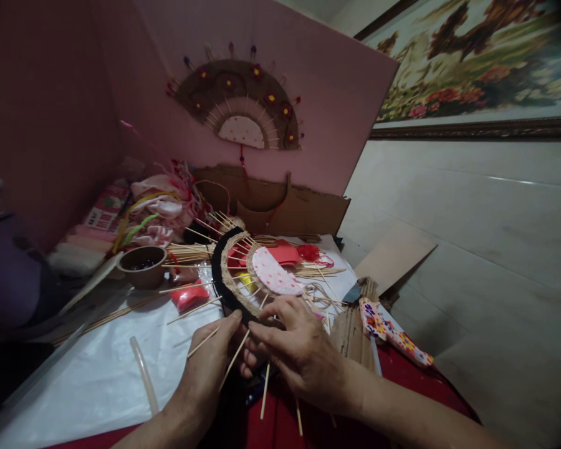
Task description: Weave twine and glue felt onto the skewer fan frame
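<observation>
Nearest, the left hand (210, 368) and right hand (299, 349) both have their grip clamped on the near rim of the half-made fan (243, 274), which lies on the counter (98, 374). Its loose sticks (234, 360) could slip out or snap under pressure; beyond it, the brown bowl (143, 265) could tip.

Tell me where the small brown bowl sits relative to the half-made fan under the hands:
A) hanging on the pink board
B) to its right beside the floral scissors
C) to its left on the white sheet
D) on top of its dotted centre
C: the brown bowl stands left of the half-made fan, which both the left hand and right hand are gripping at its near edge.
</observation>
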{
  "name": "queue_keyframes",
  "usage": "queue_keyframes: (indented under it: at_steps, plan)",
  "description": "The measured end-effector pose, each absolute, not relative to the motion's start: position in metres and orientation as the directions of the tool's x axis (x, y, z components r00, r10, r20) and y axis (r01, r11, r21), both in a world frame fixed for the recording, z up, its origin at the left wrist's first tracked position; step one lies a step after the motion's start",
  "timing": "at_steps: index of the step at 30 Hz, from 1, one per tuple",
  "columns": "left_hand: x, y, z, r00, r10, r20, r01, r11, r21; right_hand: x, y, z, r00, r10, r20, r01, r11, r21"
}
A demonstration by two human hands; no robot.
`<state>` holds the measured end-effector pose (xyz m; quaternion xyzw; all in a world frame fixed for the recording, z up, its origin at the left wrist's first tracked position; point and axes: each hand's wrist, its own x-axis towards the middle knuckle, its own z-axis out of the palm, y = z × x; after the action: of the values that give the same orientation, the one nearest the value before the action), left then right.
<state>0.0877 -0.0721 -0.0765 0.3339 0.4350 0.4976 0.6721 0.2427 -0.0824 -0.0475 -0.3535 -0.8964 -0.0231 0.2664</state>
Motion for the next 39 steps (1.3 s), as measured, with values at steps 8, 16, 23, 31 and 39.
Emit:
queue_keyframes:
  at_steps: [8, 16, 23, 31, 39]
  plan:
    - [0.0873, -0.0734, -0.0758, 0.131, 0.962, -0.238, -0.366, 0.270, 0.891, 0.2404, -0.0847, -0.0470, -0.602, 0.619, 0.505, 0.612, 0.763, -0.205]
    - [0.0878, -0.0719, -0.0753, 0.109, 0.953, -0.284, -0.390, 0.304, 0.869, 0.2443, -0.0839, -0.0502, -0.501, 0.646, 0.575, 0.640, 0.724, -0.256]
    - [0.0874, -0.0725, -0.0760, 0.130, 0.963, -0.236, -0.365, 0.268, 0.892, 0.2401, -0.0886, -0.0475, -0.603, 0.630, 0.490, 0.655, 0.741, -0.146]
    - [0.0879, -0.0739, -0.0732, 0.107, 0.954, -0.280, -0.387, 0.299, 0.872, 0.2457, -0.0874, -0.0475, -0.526, 0.620, 0.582, 0.646, 0.736, -0.200]
    - [0.0864, -0.0731, -0.0772, 0.156, 0.965, -0.212, -0.366, 0.256, 0.895, 0.2394, -0.0840, -0.0488, -0.611, 0.643, 0.461, 0.656, 0.738, -0.161]
